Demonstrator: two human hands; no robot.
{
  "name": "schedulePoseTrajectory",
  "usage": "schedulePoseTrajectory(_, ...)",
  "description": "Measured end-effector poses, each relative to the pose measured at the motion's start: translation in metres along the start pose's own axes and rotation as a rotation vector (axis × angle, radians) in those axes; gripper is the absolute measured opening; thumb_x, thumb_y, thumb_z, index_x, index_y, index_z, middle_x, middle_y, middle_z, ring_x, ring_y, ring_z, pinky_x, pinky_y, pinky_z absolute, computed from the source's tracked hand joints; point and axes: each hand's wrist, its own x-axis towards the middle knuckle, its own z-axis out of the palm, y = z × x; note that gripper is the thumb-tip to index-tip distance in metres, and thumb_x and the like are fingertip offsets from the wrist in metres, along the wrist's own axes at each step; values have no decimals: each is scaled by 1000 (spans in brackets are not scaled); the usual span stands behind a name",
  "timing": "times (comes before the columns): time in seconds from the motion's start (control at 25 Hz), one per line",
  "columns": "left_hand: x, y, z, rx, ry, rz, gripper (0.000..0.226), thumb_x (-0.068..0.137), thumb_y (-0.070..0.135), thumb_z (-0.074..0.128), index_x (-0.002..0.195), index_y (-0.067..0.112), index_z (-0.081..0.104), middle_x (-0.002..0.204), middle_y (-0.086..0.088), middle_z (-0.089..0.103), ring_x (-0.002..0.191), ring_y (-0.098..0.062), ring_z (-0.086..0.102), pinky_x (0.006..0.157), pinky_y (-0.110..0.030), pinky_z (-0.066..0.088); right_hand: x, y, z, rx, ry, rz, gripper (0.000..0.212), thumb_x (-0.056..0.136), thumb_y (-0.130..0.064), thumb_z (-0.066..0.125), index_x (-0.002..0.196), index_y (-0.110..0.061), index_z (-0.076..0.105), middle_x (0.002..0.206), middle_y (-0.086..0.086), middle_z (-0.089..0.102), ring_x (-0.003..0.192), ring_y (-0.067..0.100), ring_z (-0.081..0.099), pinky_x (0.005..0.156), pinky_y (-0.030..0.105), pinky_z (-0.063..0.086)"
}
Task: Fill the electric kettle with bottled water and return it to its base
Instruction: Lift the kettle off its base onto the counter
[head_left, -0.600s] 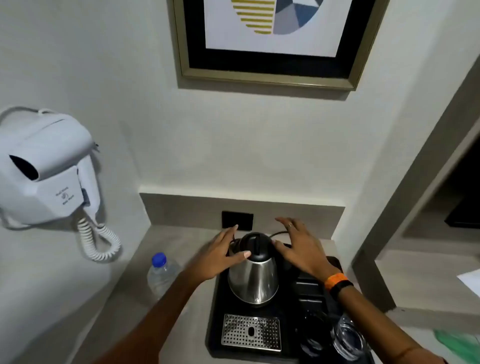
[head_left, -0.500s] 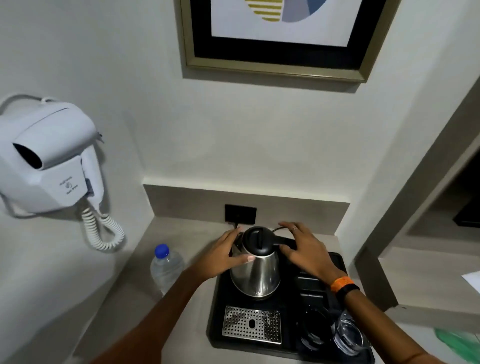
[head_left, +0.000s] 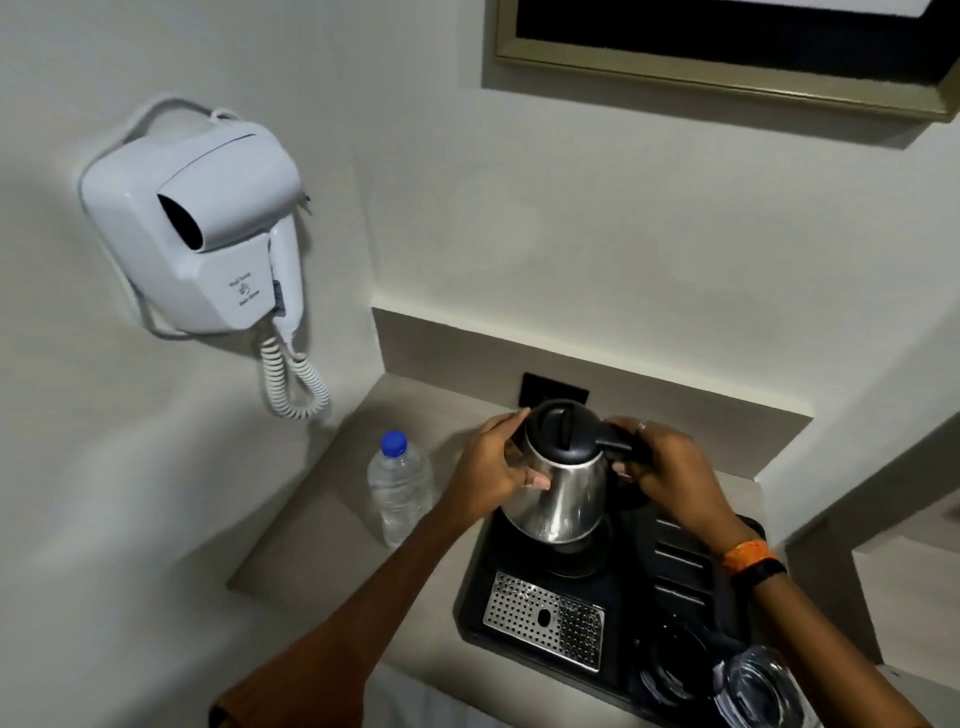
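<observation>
Item one: electric kettle (head_left: 563, 486), steel body, black lid closed, black handle pointing to my right. It sits between my two hands, tilted, its bottom raised just above the round black base (head_left: 574, 553) on the tray (head_left: 478, 597); whether any edge touches the base I cannot tell.

My right hand (head_left: 662, 475) is wrapped around the kettle's handle, fingers curled under it, a ring on one finger, an orange and a black band at the wrist. My left hand (head_left: 491, 475) is cupped narrowly against the kettle's left flank, thumb pressed on the steel, fingertips near the rim of the lid.

Item two: water bottle (head_left: 400, 491), clear plastic, blue cap on, upright on the bench (head_left: 311, 545), just left of my left forearm and apart from the tray.

Item three: black tray, holding the base at its far half, a perforated metal drip grate (head_left: 545, 621) at its near left, ribbed compartments along its right side, and two clear glasses (head_left: 758, 688) at the near right corner.

Item four: black wall socket (head_left: 553, 389), directly behind the kettle.

Item five: white wall-mounted hair dryer (head_left: 202, 228) with coiled cord, on the left wall, well above the bottle.

Item six: gold-edged picture frame (head_left: 717, 78), upper right on the back wall.
</observation>
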Motion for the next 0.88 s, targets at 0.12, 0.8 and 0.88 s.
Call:
schedulePoseTrajectory(0.12,19,22,-43,196,-4,90,87,57,9,97,135,6,59,128,-18,66,120,-35,62,103,-52,51,40,-18,9,90,-18,-38,54,74,-3,78,124,-22,67,107,4,77,101,25,70,84,34,53)
schedulePoseTrajectory(0.8,72,-60,-167,136,-229,-134,60,81,-30,61,138,-19,45,128,-23,56,84,10,71,81,-13,57,141,-33,129,214,-209,-27,55,72,5,78,122,-13,70,113,7,76,108,23,69,93,25,46)
schedulePoseTrajectory(0.88,71,-69,-165,86,-179,-161,61,81,-30,61,138,-18,45,132,-26,55,83,13,70,81,-11,57,145,-34,134,219,-221,-18,55,71,5,78,122,-15,71,112,6,76,106,22,69,92,25,46)
